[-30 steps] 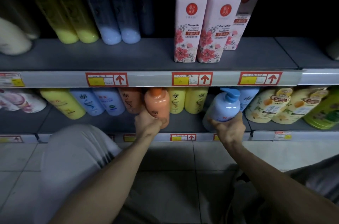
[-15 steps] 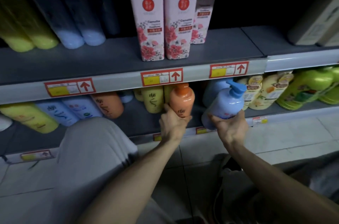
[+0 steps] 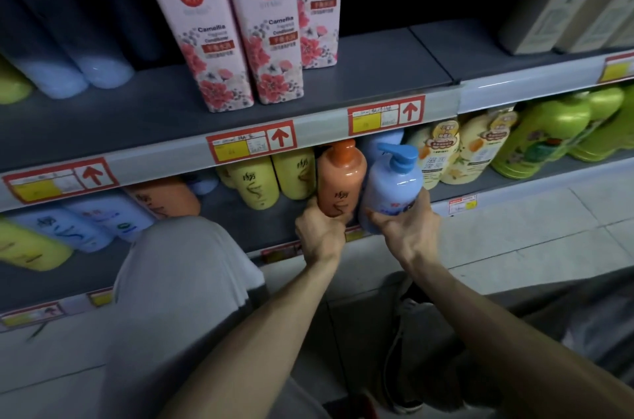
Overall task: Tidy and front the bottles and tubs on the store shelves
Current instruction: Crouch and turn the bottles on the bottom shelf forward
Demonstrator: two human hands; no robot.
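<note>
Brings the orange bottle [image 3: 339, 178] rightward along the lower shelf's [image 3: 267, 224] front edge, close against the blue pump bottle [image 3: 394, 190]. Grips its base with the left hand [image 3: 320, 235], clasps the pump bottle with the right hand [image 3: 408, 228]. Suggests regrouping; fronting unfinished.

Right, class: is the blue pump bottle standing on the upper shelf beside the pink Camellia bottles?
No, the right hand grips the blue pump bottle down at the lower shelf, next to the orange bottle.
</note>
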